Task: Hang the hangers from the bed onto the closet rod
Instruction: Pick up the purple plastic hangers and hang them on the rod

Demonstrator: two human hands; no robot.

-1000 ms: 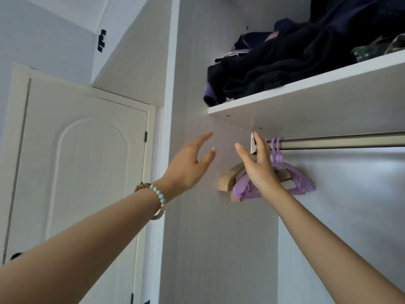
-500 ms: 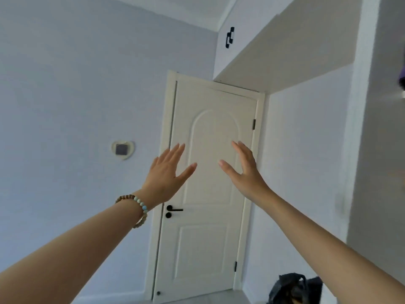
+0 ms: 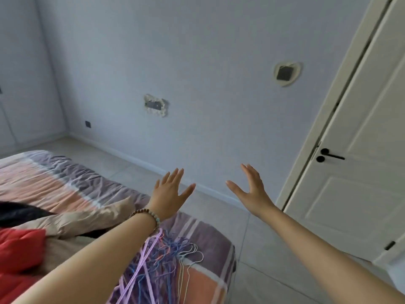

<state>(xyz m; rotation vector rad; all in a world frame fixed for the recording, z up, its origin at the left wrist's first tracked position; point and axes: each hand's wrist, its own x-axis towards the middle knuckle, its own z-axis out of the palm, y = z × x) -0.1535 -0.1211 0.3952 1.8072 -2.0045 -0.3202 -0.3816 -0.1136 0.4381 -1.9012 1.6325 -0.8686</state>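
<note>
A pile of thin hangers (image 3: 162,262) in purple, blue and pale tones lies on the near corner of the bed (image 3: 208,235), partly hidden under my left forearm. My left hand (image 3: 169,193), with a bead bracelet at the wrist, hovers above the bed with fingers spread and nothing in it. My right hand (image 3: 252,190) is raised over the floor beside the bed, fingers apart and holding nothing. The closet rod is out of view.
The bed carries a striped peach, grey and purple cover, a beige pillow (image 3: 87,218), a red cloth (image 3: 19,251) and a dark garment (image 3: 17,212). A white door (image 3: 359,172) with a black handle stands at the right. Grey tiled floor (image 3: 263,249) runs between bed and wall.
The view has swung from the closet rod, past the door, down to the bed. Both hands left the rod and stay spread and free of any hanger.
</note>
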